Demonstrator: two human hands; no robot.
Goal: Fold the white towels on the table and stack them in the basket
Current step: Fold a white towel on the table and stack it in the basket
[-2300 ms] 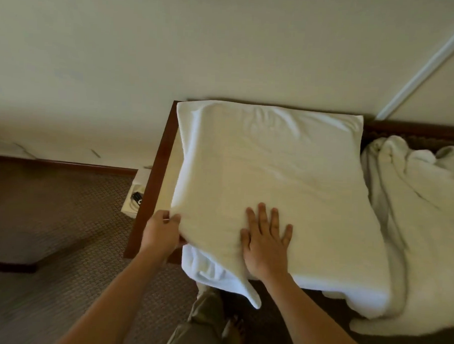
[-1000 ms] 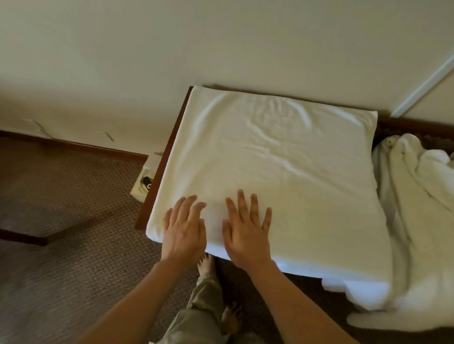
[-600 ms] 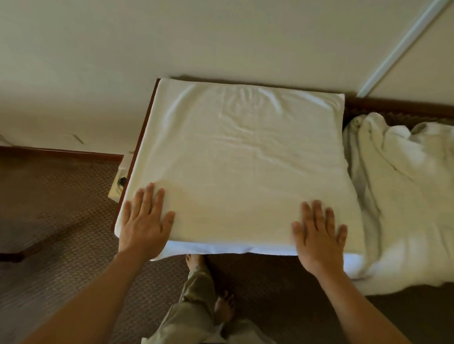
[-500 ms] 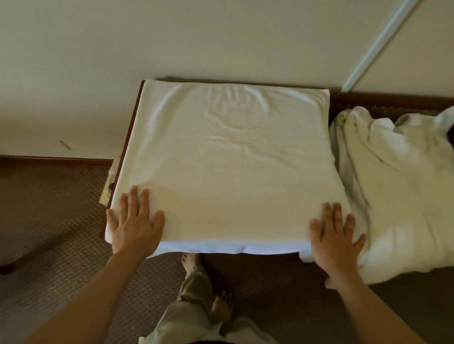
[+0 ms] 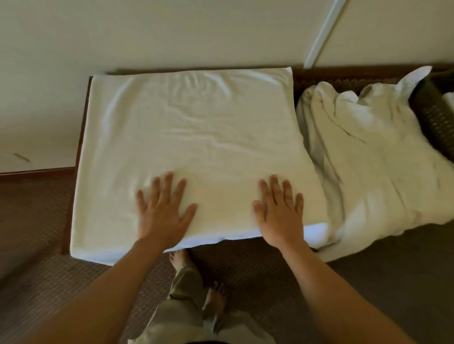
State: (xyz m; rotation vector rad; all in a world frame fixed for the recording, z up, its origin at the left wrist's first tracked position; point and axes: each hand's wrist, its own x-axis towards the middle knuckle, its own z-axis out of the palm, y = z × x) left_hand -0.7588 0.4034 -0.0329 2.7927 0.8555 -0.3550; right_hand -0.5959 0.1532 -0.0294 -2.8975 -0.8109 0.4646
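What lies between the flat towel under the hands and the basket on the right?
A crumpled pile of white towels lies between the flat towel and the dark woven basket. Both hands, left and right, rest flat on the flat towel.

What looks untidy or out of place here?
The crumpled towel pile right of the flat towel sags over the front edge. Both hands, left and right, press flat. Nothing looks damaged.

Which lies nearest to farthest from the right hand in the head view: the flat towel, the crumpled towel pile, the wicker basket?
1. Flat towel: under the right hand.
2. Crumpled towel pile: just to its right.
3. Wicker basket: far right, behind the pile.
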